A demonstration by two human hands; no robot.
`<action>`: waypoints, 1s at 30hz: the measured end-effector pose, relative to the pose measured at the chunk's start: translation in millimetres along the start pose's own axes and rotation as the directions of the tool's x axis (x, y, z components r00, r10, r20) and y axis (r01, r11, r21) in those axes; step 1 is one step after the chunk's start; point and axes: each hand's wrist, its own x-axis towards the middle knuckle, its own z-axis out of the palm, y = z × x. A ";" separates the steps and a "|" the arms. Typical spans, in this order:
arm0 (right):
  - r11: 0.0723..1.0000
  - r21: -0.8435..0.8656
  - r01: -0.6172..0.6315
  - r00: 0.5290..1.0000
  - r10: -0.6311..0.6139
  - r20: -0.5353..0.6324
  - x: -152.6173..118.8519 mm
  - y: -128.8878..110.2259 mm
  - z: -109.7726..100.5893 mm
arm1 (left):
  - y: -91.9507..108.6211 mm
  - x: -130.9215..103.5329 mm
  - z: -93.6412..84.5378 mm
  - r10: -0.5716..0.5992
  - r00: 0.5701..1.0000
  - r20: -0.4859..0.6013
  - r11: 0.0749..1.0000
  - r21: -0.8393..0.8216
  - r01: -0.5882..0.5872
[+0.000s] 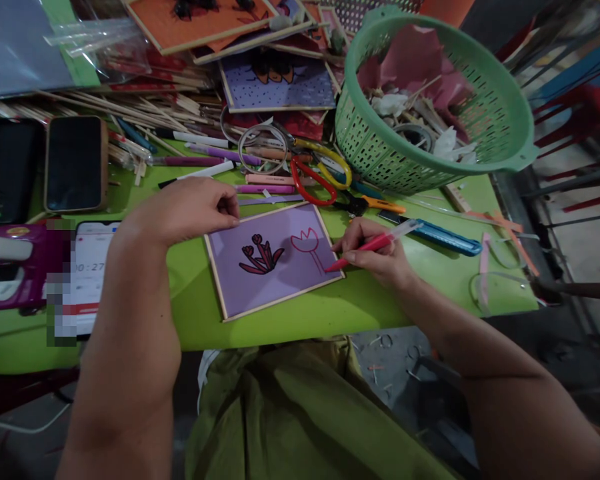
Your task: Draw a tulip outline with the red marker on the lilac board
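Observation:
A small purple picture [280,290] edged with thin wooden sticks lies on the green table in front of me. It bears a dark red flower cluster outlined in black and, to its right, a flower drawn in red outline with a stem. My right hand [375,253] grips a red marker [373,248], its tip at the picture's lower right, beside the stem. At the picture's upper left edge rests my left hand [200,207], fingers curled and fingertips on the border. The underside of that hand is hidden.
Scissors [314,183], a tape roll [263,150], several markers [264,189] and a blue cutter [447,238] lie behind the picture. A green basket [390,150] holds scraps. Phones [76,163] and a purple device [15,267] stand left; sticks [145,110] and framed pictures [280,90] fill the back.

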 end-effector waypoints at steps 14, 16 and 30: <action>0.999 -0.044 0.000 0.999 0.002 0.041 -2.3 -0.9 -2.6 | -2.7 1.0 1.6 0.019 1.000 -0.015 1.000 -0.010 -0.019; 0.999 -0.049 0.000 0.999 0.003 0.054 -2.6 -0.1 -2.7 | -2.5 0.5 1.6 0.019 1.000 -0.018 1.000 -0.022 -0.020; 0.998 0.053 0.030 0.999 -0.030 -0.015 -3.5 -4.3 0.9 | -0.4 -0.7 0.2 -0.001 1.000 -0.012 1.000 0.013 0.001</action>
